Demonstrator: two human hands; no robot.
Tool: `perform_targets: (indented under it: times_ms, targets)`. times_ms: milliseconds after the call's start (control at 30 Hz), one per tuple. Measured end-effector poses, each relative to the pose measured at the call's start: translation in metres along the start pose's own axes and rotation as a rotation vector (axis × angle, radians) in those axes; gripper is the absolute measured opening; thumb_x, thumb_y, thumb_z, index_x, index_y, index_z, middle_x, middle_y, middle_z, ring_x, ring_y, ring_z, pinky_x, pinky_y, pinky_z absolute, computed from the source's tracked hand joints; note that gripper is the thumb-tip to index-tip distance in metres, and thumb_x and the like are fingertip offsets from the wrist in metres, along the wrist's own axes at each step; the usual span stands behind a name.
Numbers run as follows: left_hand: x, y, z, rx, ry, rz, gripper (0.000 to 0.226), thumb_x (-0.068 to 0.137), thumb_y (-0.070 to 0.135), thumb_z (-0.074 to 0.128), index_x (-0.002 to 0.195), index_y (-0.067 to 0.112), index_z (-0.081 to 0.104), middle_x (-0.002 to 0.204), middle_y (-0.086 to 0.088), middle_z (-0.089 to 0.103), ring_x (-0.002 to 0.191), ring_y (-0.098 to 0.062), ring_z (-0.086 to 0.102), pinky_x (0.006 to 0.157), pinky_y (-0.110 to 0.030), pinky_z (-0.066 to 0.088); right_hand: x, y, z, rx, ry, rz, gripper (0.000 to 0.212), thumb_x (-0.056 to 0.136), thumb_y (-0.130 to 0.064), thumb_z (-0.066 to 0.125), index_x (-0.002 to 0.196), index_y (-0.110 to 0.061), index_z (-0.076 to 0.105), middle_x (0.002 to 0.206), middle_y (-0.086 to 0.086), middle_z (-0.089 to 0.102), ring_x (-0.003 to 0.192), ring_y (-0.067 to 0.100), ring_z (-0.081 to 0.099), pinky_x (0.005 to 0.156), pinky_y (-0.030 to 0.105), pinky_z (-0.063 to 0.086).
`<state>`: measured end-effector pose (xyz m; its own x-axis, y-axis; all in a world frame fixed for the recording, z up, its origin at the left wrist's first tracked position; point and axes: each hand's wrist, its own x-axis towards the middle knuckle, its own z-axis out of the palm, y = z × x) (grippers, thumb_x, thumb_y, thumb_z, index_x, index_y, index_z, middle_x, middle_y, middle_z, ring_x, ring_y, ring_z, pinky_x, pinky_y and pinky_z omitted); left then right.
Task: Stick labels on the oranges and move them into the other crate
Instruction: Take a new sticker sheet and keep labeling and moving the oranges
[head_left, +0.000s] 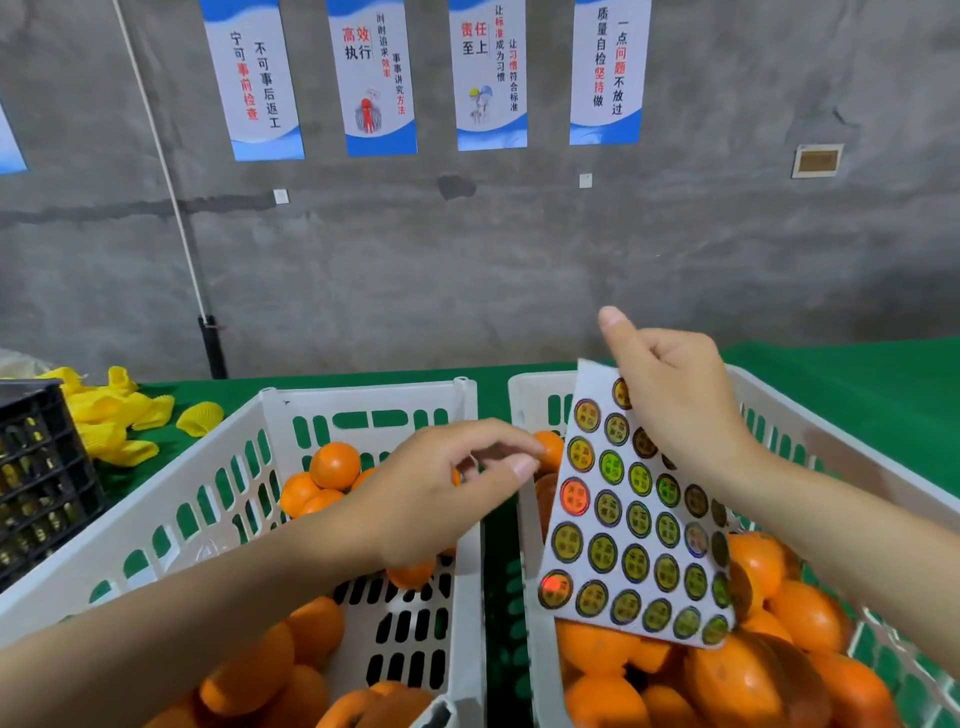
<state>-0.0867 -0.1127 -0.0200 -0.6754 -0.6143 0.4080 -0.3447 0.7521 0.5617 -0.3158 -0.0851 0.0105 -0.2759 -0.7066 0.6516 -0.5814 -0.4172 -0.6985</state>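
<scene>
My right hand (670, 395) grips the top of a white sheet of round shiny labels (631, 525) and holds it upright over the right white crate (779, 415), which is full of oranges (748, 680). My left hand (441, 488) hovers over the left white crate (218, 499). Its thumb and forefinger are pinched together close to the sheet's left edge; whether a label sits between them I cannot tell. The left crate holds oranges (332, 465) at its far end and near corner, with bare slotted floor between.
Both crates stand side by side on a green-covered table (857, 384). Yellow foam fruit nets (119, 415) lie at the back left beside a black slotted crate (36, 483). A grey concrete wall with posters rises behind.
</scene>
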Motion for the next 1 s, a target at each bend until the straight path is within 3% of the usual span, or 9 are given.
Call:
perform_targets:
  times_ms: [100, 233, 367, 433, 500, 567, 700, 933, 1000]
  targets:
    - [0.000, 0.009, 0.003, -0.260, -0.129, -0.060, 0.036, 0.094, 0.058, 0.048, 0.116, 0.038, 0.067, 0.108, 0.014, 0.071, 0.093, 0.004, 0.065, 0.075, -0.012, 0.051, -0.005, 0.001, 0.006, -0.058, -0.044, -0.039, 0.065, 0.097, -0.051, 0.051, 0.045, -0.019, 0.030, 0.039, -0.004, 0.029, 0.039, 0.009, 0.030, 0.050, 0.032, 0.036]
    - [0.000, 0.014, 0.017, -0.388, -0.233, -0.121, 0.036, 0.097, 0.047, 0.059, 0.114, 0.018, 0.070, 0.113, -0.003, 0.075, 0.107, -0.019, 0.071, 0.094, -0.039, 0.057, -0.015, 0.001, 0.018, -0.102, -0.060, -0.126, 0.065, 0.095, -0.054, 0.054, 0.047, -0.017, 0.028, 0.040, -0.004, 0.028, 0.041, 0.010, 0.027, 0.048, 0.033, 0.033]
    - [0.002, 0.014, 0.017, -0.526, -0.210, -0.137, 0.021, 0.102, 0.025, 0.057, 0.108, 0.013, 0.074, 0.108, -0.004, 0.077, 0.102, -0.022, 0.074, 0.085, -0.029, 0.059, -0.019, 0.005, 0.024, -0.056, -0.100, -0.140, 0.059, 0.096, -0.055, 0.049, 0.053, -0.017, 0.034, 0.046, -0.001, 0.033, 0.046, 0.010, 0.032, 0.053, 0.037, 0.037]
    - [0.003, 0.013, 0.016, -0.571, -0.110, -0.181, 0.022, 0.102, 0.023, 0.057, 0.104, 0.008, 0.074, 0.102, -0.011, 0.077, 0.095, -0.028, 0.075, 0.083, -0.037, 0.061, -0.020, 0.006, 0.024, -0.072, -0.110, -0.163, 0.047, 0.098, -0.053, 0.046, 0.063, -0.022, 0.049, 0.060, -0.004, 0.050, 0.060, 0.009, 0.049, 0.063, 0.039, 0.045]
    - [0.006, 0.008, 0.014, -0.444, 0.040, -0.207, 0.023, 0.100, 0.026, 0.061, 0.086, 0.014, 0.075, 0.082, -0.016, 0.076, 0.076, -0.028, 0.074, 0.076, -0.042, 0.062, -0.021, 0.006, 0.022, -0.186, -0.065, -0.237, 0.026, 0.097, -0.050, 0.047, 0.093, -0.029, 0.062, 0.094, -0.015, 0.058, 0.093, 0.005, 0.054, 0.083, 0.031, 0.045]
    - [0.008, 0.002, 0.012, -0.318, 0.153, -0.226, 0.026, 0.095, 0.031, 0.067, 0.072, 0.021, 0.073, 0.068, -0.011, 0.072, 0.063, -0.015, 0.067, 0.063, -0.035, 0.059, -0.022, 0.004, 0.020, -0.305, -0.019, -0.378, 0.026, 0.094, -0.042, 0.051, 0.109, -0.026, 0.067, 0.110, -0.012, 0.055, 0.109, 0.011, 0.048, 0.093, 0.034, 0.038]
    - [0.010, -0.005, 0.008, -0.320, 0.241, -0.225, 0.020, 0.090, 0.032, 0.071, 0.073, 0.024, 0.075, 0.065, -0.005, 0.073, 0.060, -0.008, 0.063, 0.059, -0.018, 0.051, -0.027, 0.005, 0.022, -0.409, -0.129, -0.602, 0.023, 0.091, -0.031, 0.061, 0.104, -0.021, 0.076, 0.107, -0.003, 0.063, 0.107, 0.021, 0.053, 0.088, 0.040, 0.041]
    - [0.003, -0.006, 0.007, -0.073, 0.085, -0.104, 0.024, 0.104, 0.024, 0.051, 0.097, 0.009, 0.068, 0.068, -0.011, 0.052, 0.056, -0.007, 0.040, 0.054, -0.022, 0.035, -0.026, 0.008, 0.021, -0.317, -0.223, -0.537, 0.028, 0.087, -0.038, 0.070, 0.110, -0.023, 0.075, 0.105, -0.006, 0.063, 0.098, 0.010, 0.048, 0.084, 0.039, 0.046]
    - [0.003, -0.006, 0.006, -0.002, 0.078, -0.099, 0.024, 0.105, 0.025, 0.047, 0.100, 0.010, 0.066, 0.071, -0.014, 0.054, 0.058, -0.017, 0.044, 0.054, -0.035, 0.041, -0.027, 0.008, 0.021, -0.339, -0.254, -0.558, 0.031, 0.085, -0.034, 0.074, 0.114, -0.021, 0.074, 0.105, -0.005, 0.064, 0.098, 0.014, 0.053, 0.084, 0.039, 0.049]
